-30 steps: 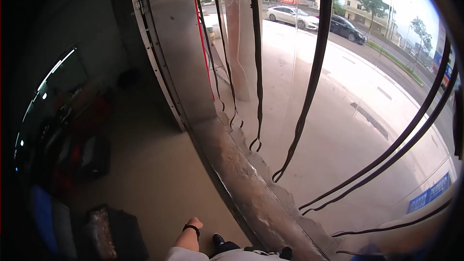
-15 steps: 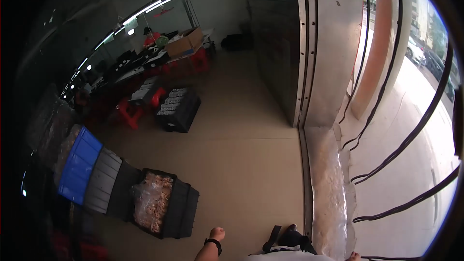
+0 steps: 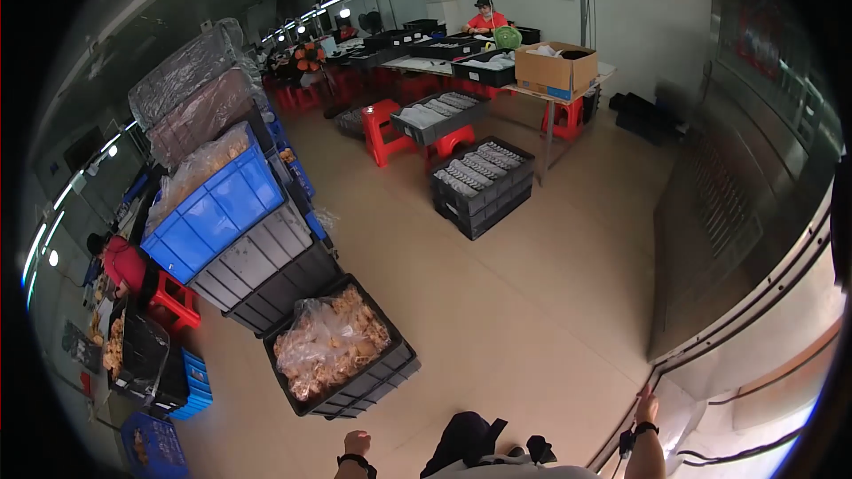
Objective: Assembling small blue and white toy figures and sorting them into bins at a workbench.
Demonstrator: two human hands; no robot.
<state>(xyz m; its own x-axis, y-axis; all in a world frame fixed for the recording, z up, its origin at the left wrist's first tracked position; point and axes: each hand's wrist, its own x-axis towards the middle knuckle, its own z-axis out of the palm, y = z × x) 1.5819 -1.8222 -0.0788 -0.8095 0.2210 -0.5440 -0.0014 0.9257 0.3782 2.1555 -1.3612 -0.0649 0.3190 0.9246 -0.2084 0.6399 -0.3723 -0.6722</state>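
Note:
My left hand (image 3: 358, 442), with a dark band at its wrist, hangs at the lower edge with its fingers curled in; nothing shows in it. Ahead of it stands a black crate (image 3: 373, 388) holding tan, crinkled small pieces under a clear plastic bag (image 3: 311, 346). My right hand (image 3: 647, 405) is low on the right, fingers pointing forward, beside the metal door frame (image 3: 661, 371); whether it touches the frame I cannot tell. It appears to hold nothing, and a dark band sits at that wrist too.
Stacked grey and blue crates (image 3: 217, 213) rise at the left. Black crates of pale packed pieces (image 3: 484, 173) stand on the floor ahead, near red stools (image 3: 380, 133). A worktable (image 3: 550, 98) bears a cardboard box (image 3: 556, 71); a person (image 3: 485, 19) sits behind. A metal door (image 3: 710, 213) stands right.
My view has swung right to left, so the crates and worktables now fill more of it. My right hand has come further into view; my left hand stays curled.

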